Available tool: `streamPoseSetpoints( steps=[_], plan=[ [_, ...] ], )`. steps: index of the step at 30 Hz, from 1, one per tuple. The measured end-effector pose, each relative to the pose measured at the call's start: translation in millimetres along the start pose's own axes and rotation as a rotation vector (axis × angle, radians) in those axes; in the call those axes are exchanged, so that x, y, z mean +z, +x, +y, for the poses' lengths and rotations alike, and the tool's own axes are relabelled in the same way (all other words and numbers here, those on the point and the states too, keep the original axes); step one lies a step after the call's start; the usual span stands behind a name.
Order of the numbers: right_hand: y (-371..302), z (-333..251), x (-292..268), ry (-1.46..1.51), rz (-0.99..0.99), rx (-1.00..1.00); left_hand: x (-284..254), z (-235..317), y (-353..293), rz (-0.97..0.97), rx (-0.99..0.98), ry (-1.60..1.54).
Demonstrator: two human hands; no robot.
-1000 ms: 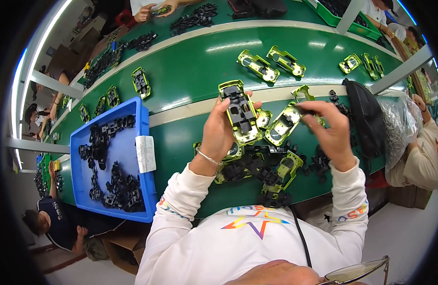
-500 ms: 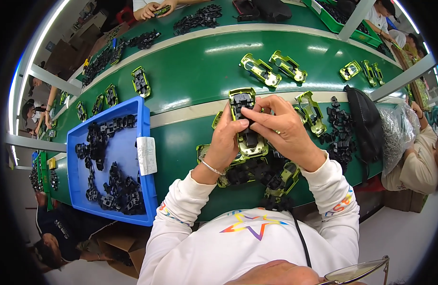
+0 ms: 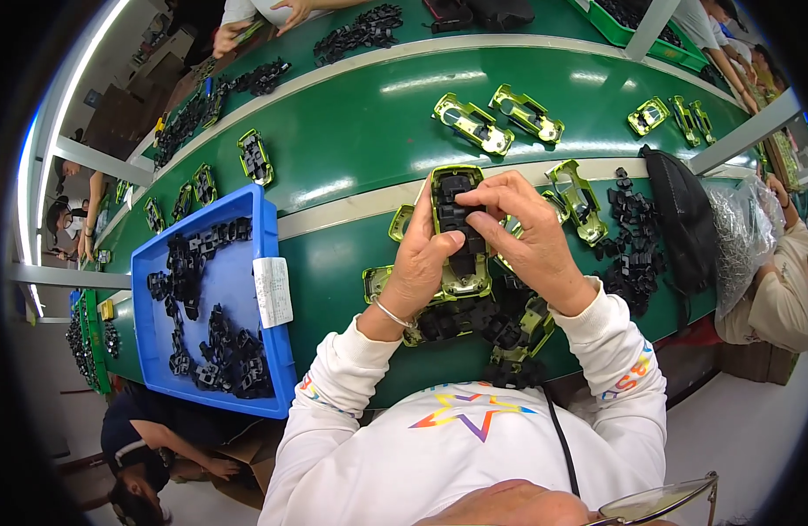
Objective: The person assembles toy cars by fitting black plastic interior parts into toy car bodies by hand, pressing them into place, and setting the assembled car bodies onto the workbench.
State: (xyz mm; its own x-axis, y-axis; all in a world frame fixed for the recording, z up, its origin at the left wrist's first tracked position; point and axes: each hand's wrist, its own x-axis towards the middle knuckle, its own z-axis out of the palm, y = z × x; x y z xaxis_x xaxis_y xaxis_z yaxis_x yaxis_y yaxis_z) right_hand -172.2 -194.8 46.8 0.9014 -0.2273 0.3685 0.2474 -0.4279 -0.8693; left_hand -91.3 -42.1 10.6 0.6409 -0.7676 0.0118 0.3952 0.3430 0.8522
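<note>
- Over a green workbench [image 3: 329, 294], a worker in a white sweatshirt [image 3: 360, 473] holds a yellow-green toy car shell [image 3: 467, 285] in front of the chest, above a jumble of similar shells and dark parts [image 3: 527, 329].
- The left hand [image 3: 414, 267] grips the shell along its left side, thumb laid over the black insert [image 3: 457, 182] inside; its other fingers are mostly hidden from where I stand.
- The right hand [image 3: 531, 241] bends in from the opposite side, thumb and forefinger drawn close together at the insert; whether they pinch it or merely push, I cannot tell.
- In hand, by the look of it: seating the insert in the shell.
- The next move, to my eye, calls for a firm left hold and even pressure from the right fingertips, keeping the insert level.
- Within reach: a bare shell [image 3: 579, 206] beside loose black pieces [image 3: 632, 232] at right, and a blue bin [image 3: 271, 237] of dark parts at left.
</note>
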Motion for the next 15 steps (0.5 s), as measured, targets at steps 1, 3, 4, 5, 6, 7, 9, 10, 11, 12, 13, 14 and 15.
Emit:
streamPoseSetpoints(
  steps=[1, 3, 4, 5, 6, 7, 9, 10, 11, 12, 13, 14, 15],
  plan=[
    [-1, -1, -2, -0.001, 0.003, 0.0, -1, 0, 4, 0.021, 0.014, 0.026],
    [-4, -3, -10, 0.108, 0.109, -0.001, -5, 7, 17, 0.042, 0.001, 0.058],
    [-8, -1, -20, 0.018, 0.131, 0.015, -11, 11, 28, 0.106, 0.021, 0.094],
    [-15, 2, -32, 0.014, 0.138, 0.017, -21, 17, 41, 0.169, 0.041, 0.13],
    [-23, 6, -45, -0.042, 0.153, 0.058, -47, 19, 59, 0.219, 0.079, 0.173],
    [-30, 8, -57, -0.092, 0.163, 0.094, -83, 21, 77, 0.275, 0.121, 0.219],
    [-48, 13, -81, -0.176, 0.139, 0.13, -156, 24, 108, 0.406, 0.162, 0.223],
    [-59, 16, -91, -0.262, 0.119, 0.177, -174, 29, 122, 0.449, 0.161, 0.256],
    [-70, 16, -97, -0.274, 0.135, 0.193, -191, 33, 133, 0.493, 0.16, 0.289],
    [-80, 16, -102, -0.313, 0.145, 0.205, -214, 37, 142, 0.498, 0.17, 0.32],
    [-89, 17, -107, -0.353, 0.156, 0.22, -236, 39, 152, 0.502, 0.178, 0.351],
    [-98, 18, -111, -0.392, 0.152, 0.241, -253, 40, 162, 0.536, 0.199, 0.445],
    [-105, 17, -115, -0.407, 0.168, 0.272, -269, 39, 173, 0.567, 0.216, 0.54]
  ],
)
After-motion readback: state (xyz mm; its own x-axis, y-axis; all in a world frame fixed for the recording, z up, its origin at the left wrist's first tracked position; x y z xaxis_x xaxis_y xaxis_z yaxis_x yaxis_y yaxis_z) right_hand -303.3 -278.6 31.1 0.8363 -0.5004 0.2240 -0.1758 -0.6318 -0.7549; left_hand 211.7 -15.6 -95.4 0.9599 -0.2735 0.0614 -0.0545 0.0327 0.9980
